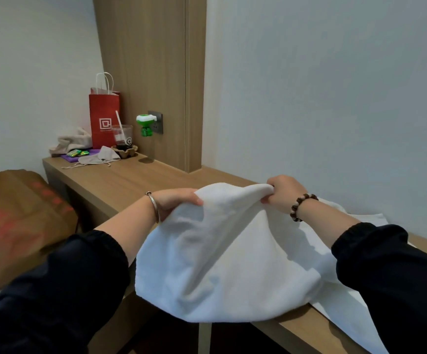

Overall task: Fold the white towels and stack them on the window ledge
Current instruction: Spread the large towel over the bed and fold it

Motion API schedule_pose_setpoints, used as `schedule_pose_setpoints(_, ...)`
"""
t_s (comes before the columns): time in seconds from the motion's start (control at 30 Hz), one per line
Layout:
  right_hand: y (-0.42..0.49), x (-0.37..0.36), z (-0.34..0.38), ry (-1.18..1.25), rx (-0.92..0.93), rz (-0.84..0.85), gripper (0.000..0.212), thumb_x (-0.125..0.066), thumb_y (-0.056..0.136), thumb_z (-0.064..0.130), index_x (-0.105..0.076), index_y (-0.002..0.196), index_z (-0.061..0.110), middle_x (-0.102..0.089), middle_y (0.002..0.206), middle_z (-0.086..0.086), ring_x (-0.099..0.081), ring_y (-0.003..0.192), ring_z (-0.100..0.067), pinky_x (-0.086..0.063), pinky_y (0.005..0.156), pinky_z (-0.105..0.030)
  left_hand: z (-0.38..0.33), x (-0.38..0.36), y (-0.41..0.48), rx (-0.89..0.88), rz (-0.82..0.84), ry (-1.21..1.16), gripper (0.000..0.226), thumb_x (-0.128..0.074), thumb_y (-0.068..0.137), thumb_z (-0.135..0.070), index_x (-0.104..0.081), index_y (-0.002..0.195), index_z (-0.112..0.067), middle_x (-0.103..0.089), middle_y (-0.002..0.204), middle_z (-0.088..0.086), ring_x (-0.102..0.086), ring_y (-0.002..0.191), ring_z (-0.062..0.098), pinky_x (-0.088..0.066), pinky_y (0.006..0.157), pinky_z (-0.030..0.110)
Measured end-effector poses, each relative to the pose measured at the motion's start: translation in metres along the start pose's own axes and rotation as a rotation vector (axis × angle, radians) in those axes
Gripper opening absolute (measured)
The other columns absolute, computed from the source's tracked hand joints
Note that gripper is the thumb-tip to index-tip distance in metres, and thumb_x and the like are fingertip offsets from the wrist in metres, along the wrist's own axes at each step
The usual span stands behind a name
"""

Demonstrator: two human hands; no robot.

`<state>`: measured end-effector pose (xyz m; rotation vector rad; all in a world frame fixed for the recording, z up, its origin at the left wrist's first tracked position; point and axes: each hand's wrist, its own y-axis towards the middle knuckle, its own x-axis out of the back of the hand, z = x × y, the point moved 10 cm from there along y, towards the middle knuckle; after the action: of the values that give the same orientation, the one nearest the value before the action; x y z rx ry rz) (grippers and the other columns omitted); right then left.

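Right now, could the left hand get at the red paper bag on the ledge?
Probably not yet. The left hand grips the white towel, and the red paper bag stands far off at the other end of the ledge, partly behind a plastic cup.

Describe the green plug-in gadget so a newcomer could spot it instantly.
Find the tall wooden panel behind the ledge. Plugged into its grey socket, right of the red paper bag, is the gadget: green-and-white, the only item hanging off the wall.

From my head, one wide-angle camera looks forward and down, close above the worktop [130, 182], facing the wall [335, 98].
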<state>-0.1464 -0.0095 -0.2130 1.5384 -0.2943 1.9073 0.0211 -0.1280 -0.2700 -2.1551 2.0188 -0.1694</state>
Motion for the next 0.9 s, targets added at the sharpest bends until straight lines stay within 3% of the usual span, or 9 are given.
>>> schedule_pose_setpoints(0.07, -0.004, 0.007, 0.004, 0.007, -0.002, -0.071, 0.028, -0.065, 0.081, 0.018, -0.044, 0.064, 0.018, -0.055, 0.075, -0.004, -0.053, 0.077, -0.026, -0.031, 0.052, -0.028, -0.004, -0.011, -0.002, -0.050, 0.049, -0.223, 0.056, -0.087, 0.050, -0.037, -0.073, 0.098, -0.010, -0.071, 0.093, 0.008, -0.069, 0.083, 0.022, -0.056, 0.073, 0.029)
schedule_pose_setpoints(0.2, -0.016, 0.026, 0.007, 0.065, -0.005, -0.240, 0.017, -0.061, 0.085, 0.017, -0.047, 0.076, 0.017, -0.054, 0.076, -0.004, -0.048, 0.074, -0.026, -0.030, 0.058, -0.031, -0.006, -0.014, -0.004, -0.008, -0.029, -0.382, 0.039, -0.048, 0.088, -0.032, -0.072, 0.106, -0.007, -0.070, 0.105, 0.010, -0.069, 0.089, 0.024, -0.053, 0.084, 0.033)
schedule_pose_setpoints(0.33, -0.032, 0.048, -0.007, 0.048, -0.048, -0.391, 0.006, -0.054, 0.087, 0.012, -0.052, 0.083, 0.016, -0.052, 0.074, -0.002, -0.048, 0.072, -0.027, -0.029, 0.058, -0.030, -0.013, 0.015, -0.017, 0.098, -0.167, 0.239, 0.030, -0.057, 0.090, -0.005, -0.058, 0.120, -0.005, -0.065, 0.109, 0.008, -0.066, 0.092, 0.014, -0.055, 0.080, 0.025)
schedule_pose_setpoints(0.43, -0.033, 0.045, -0.006, -0.047, -0.067, -0.385, 0.006, -0.050, 0.087, 0.012, -0.054, 0.083, 0.015, -0.051, 0.075, -0.001, -0.048, 0.072, -0.027, -0.030, 0.060, -0.029, -0.024, 0.033, -0.030, 0.214, -0.249, 0.801, 0.018, -0.068, 0.086, -0.019, -0.069, 0.103, -0.012, -0.069, 0.093, -0.001, -0.064, 0.087, 0.013, -0.052, 0.072, 0.021)
schedule_pose_setpoints(0.53, -0.028, 0.037, -0.009, -0.243, -0.144, -0.254, 0.012, -0.045, 0.089, 0.011, -0.053, 0.080, 0.013, -0.057, 0.088, -0.007, -0.050, 0.078, -0.028, -0.036, 0.064, -0.029, -0.032, 0.054, -0.040, 0.434, -0.328, 1.411, 0.023, -0.072, 0.080, -0.034, -0.068, 0.091, -0.013, -0.061, 0.083, 0.000, -0.054, 0.080, 0.018, -0.045, 0.070, 0.025)
schedule_pose_setpoints(0.63, -0.022, 0.022, -0.013, -0.583, -0.146, -0.052, 0.018, -0.046, 0.090, 0.017, -0.061, 0.100, 0.016, -0.057, 0.110, -0.005, -0.052, 0.103, -0.025, -0.043, 0.081, -0.032, -0.055, 0.067, -0.050, 0.485, -0.610, 1.771, 0.032, -0.061, 0.088, -0.036, -0.066, 0.107, -0.012, -0.064, 0.101, 0.006, -0.056, 0.089, 0.023, -0.045, 0.075, 0.029)
schedule_pose_setpoints(0.67, -0.022, 0.015, -0.016, -0.617, -0.161, 0.014, 0.017, -0.048, 0.090, 0.019, -0.062, 0.100, 0.017, -0.060, 0.106, -0.003, -0.055, 0.097, -0.022, -0.044, 0.077, -0.030, -0.062, 0.069, -0.052, 0.476, -0.719, 1.830, 0.029, -0.056, 0.092, -0.032, -0.065, 0.111, -0.013, -0.064, 0.108, 0.006, -0.057, 0.096, 0.024, -0.045, 0.076, 0.030)
schedule_pose_setpoints(0.8, -0.025, -0.009, -0.024, -0.502, -0.255, 0.340, 0.027, -0.051, 0.086, 0.021, -0.046, 0.060, 0.014, -0.045, 0.047, 0.003, -0.041, 0.040, -0.014, -0.033, 0.043, -0.017, -0.058, 0.084, -0.049, 0.502, -0.881, 1.636, 0.028, -0.043, 0.095, -0.015, -0.064, 0.115, -0.013, -0.064, 0.115, 0.005, -0.061, 0.102, 0.023, -0.045, 0.073, 0.031)
schedule_pose_setpoints(0.9, -0.018, -0.007, -0.031, -0.262, -0.376, 0.471, 0.032, -0.057, 0.086, 0.027, -0.053, 0.062, 0.006, -0.054, 0.040, -0.002, -0.053, 0.041, -0.018, -0.044, 0.041, -0.021, -0.029, 0.100, -0.037, 0.507, -0.747, 0.982, 0.017, -0.049, 0.093, -0.006, -0.061, 0.084, 0.002, -0.068, 0.071, 0.013, -0.064, 0.052, 0.018, -0.050, 0.053, 0.024)
